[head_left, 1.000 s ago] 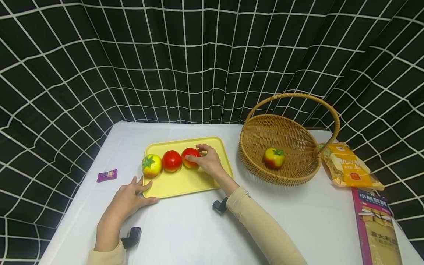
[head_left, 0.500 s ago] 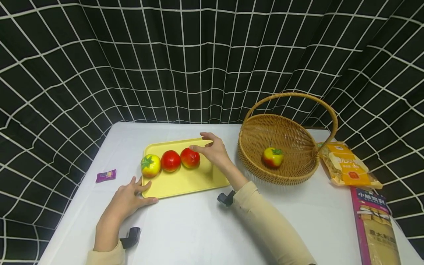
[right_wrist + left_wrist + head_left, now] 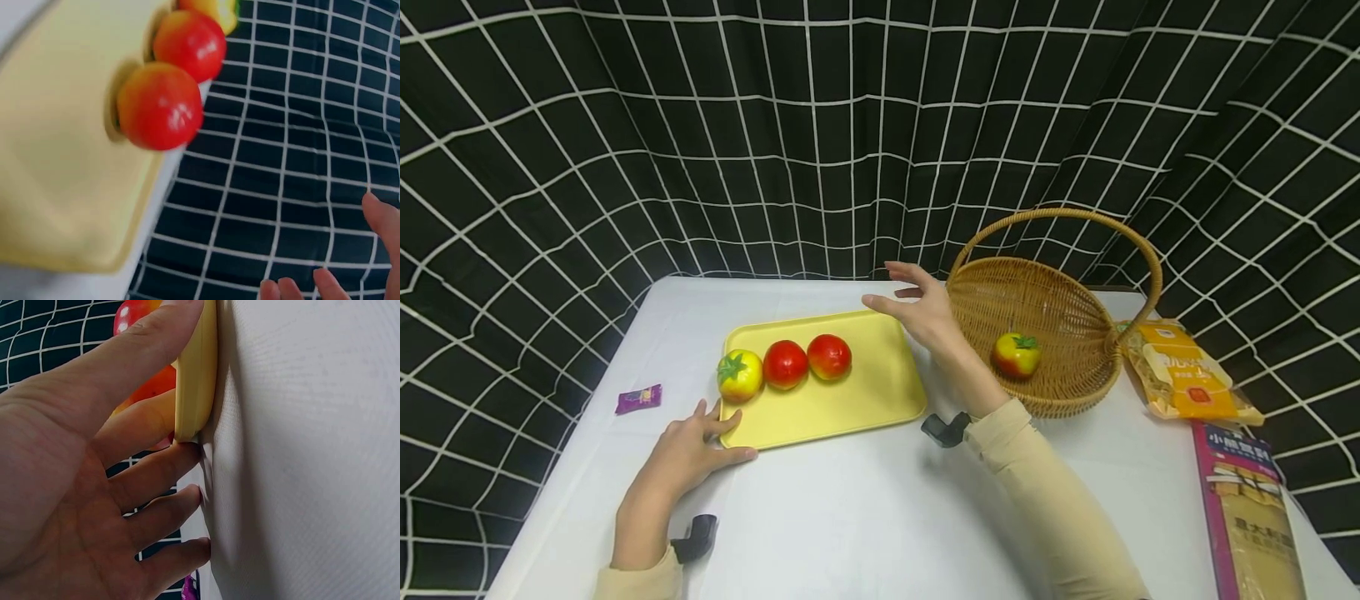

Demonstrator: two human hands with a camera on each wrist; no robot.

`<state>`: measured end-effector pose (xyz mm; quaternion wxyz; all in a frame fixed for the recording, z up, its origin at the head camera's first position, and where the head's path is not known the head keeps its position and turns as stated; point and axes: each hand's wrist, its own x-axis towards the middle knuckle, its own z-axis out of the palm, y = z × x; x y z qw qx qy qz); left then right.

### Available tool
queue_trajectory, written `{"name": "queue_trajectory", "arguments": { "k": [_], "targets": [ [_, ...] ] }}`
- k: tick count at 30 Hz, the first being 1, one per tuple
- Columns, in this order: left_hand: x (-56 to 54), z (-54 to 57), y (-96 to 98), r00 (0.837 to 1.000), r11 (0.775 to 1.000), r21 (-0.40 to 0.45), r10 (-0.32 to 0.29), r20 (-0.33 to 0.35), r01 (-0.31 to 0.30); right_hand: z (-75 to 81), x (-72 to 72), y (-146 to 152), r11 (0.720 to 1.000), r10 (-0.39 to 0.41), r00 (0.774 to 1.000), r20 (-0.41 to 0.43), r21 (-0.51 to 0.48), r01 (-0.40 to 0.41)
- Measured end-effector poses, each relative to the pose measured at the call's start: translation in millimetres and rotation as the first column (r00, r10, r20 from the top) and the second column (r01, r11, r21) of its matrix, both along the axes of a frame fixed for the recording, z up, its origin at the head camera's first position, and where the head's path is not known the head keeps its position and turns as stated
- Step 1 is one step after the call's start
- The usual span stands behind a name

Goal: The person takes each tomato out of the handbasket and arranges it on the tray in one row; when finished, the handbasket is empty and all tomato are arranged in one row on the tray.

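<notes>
My left hand holds the near left corner of a yellow tray, thumb along its outer front side and index finger over the rim; the other fingers are spread on the table. On the tray, a row of 3 glossy tomatoes runs from a yellow one with green leaves to a red middle one and a red right-hand one. My right hand is raised between tray and basket, fingers apart, holding nothing. A wicker basket contains a red-yellow tomato.
The basket's tall handle arches up at the right. Beside it lie an orange food bag and a long purple-edged packet. A small purple wrapped sweet is at the left. A black gridded curtain surrounds the white table.
My right hand has let go of the right-hand red tomato, lifted, and moved right toward the basket. The tomato stays on the tray. My left hand has kept its place.
</notes>
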<state>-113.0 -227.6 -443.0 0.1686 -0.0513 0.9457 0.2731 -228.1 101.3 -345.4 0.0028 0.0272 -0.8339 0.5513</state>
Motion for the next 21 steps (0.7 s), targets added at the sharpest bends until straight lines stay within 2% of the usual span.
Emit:
{"name": "queue_trajectory", "arguments": {
  "k": [5, 15, 18, 21],
  "targets": [
    [0.0, 0.6, -0.3, 1.0, 1.0, 0.002, 0.0, -0.003, 0.0, 7.9, 1.6, 22, 1.0, -0.011, 1.0, -0.023, 0.006, 0.011],
    [0.0, -0.1, -0.9, 1.0, 1.0, 0.006, 0.005, -0.002, -0.005, 15.5, 15.1, 75, 0.999, -0.033, 0.999, -0.036, 0.039, 0.035],
    [-0.2, -0.1, -0.9, 1.0, 1.0, 0.004, 0.003, 0.004, -0.003, 17.0, 16.9, 92, 0.998, -0.047, 0.999, -0.017, 0.037, 0.048],
    [-0.9, -0.2, -0.6, 1.0, 1.0, 0.004, 0.003, 0.01, -0.003, 16.8, 18.2, 111, 0.995, -0.072, 0.997, 0.006, 0.075, 0.071]
  ]
}}
